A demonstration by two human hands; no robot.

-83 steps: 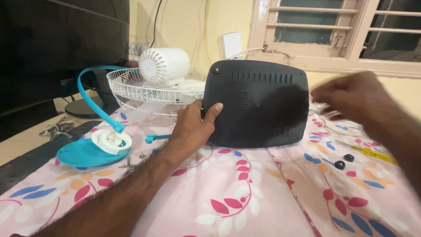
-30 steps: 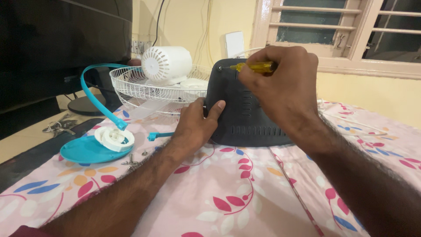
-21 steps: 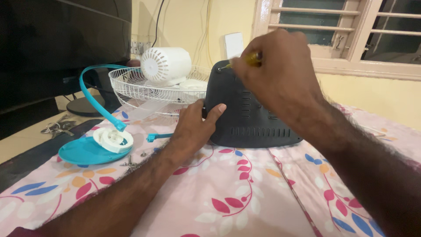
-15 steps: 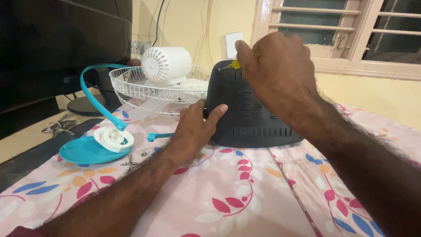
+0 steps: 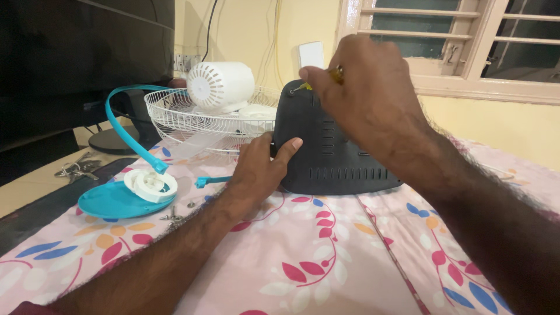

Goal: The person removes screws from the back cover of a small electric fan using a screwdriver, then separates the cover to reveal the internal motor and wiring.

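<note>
A dark grey vented plastic cover (image 5: 318,151) stands on edge on the pink floral cloth (image 5: 303,256). My left hand (image 5: 259,166) grips its left edge, thumb on the face. My right hand (image 5: 364,99) is closed around a yellow-handled screwdriver (image 5: 334,74), mostly hidden by my fingers. The metal tip (image 5: 296,88) rests at a screw in the cover's upper left corner.
A white wire fan guard (image 5: 204,119) holding a white motor housing (image 5: 220,86) lies behind. A teal round base (image 5: 111,201) with a white fitting and a curved teal strip sits left, loose screws (image 5: 173,214) beside it. Keys (image 5: 76,169) lie far left. A window is at upper right.
My right hand picked up the yellow screwdriver from the cloth on the right and brought it to the cover's upper left screw, where it keeps shifting. The left hand has stayed on the cover.
</note>
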